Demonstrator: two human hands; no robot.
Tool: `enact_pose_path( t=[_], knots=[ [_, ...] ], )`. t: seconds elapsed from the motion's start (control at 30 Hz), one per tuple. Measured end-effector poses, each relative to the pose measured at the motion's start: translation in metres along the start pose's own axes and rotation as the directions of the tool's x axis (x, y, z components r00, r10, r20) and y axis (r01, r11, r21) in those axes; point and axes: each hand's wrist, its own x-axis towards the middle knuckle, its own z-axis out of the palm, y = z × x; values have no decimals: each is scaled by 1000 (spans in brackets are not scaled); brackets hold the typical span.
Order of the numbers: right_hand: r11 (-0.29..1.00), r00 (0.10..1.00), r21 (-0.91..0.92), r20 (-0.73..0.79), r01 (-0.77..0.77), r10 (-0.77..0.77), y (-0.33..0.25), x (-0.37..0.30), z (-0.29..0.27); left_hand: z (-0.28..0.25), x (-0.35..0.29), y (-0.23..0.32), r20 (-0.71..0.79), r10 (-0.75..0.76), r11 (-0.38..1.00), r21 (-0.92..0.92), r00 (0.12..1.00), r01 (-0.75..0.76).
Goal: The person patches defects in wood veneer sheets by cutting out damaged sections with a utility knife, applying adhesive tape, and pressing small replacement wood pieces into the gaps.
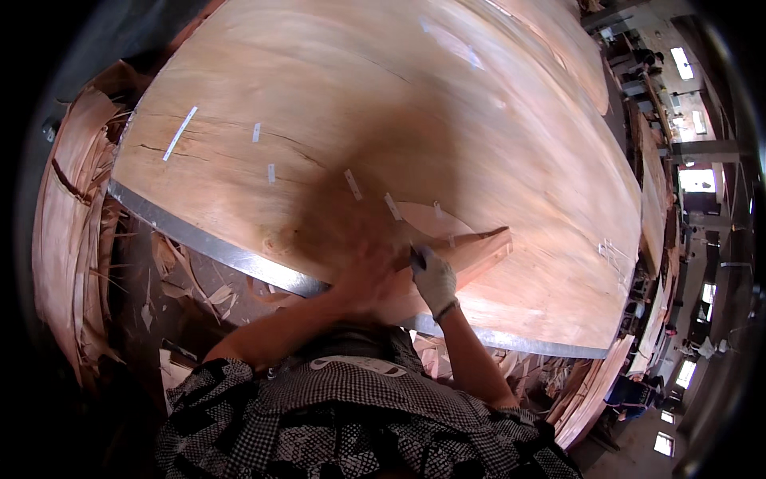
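Note:
A large sheet of pale wood veneer (519, 184) spreads before me, with cracks in it and short white tape strips (353, 184) stuck across it. My right hand (436, 286), in a white glove, closes around a dark-handled knife (417, 257) held point up-left over the sheet. Beneath and beside that hand a folded loose veneer piece (483, 257) lies on the sheet, next to a rounded patch of veneer (431, 217). My bare left hand (369, 267) is over the sheet just left of the knife, its fingers smeared by motion.
A metal strip (239, 262) runs along the near edge of the work surface. Torn veneer scraps (76, 215) are heaped at the left, and more veneer offcuts (586, 399) lie at the lower right. Far right, a person (634, 395) is in the workshop.

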Motion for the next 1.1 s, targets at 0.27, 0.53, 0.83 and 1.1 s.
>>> enact_pose_path(
  t=[0.27,0.53,0.83,1.1],
  knots=[
    [984,868,-151,471,-98,159,87,-113,9,61,-53,58,340,256,755,-655,905,32],
    [969,738,109,669,-221,93,113,-208,99,113,-173,102,548,-322,498,-595,772,630],
    [960,767,146,578,239,-279,12,-172,134,60,-270,31,267,-468,851,-122,843,511],
    [836,809,454,338,307,-481,-194,-107,168,-86,-530,-211,-8,-981,148,609,192,780]
  ],
)
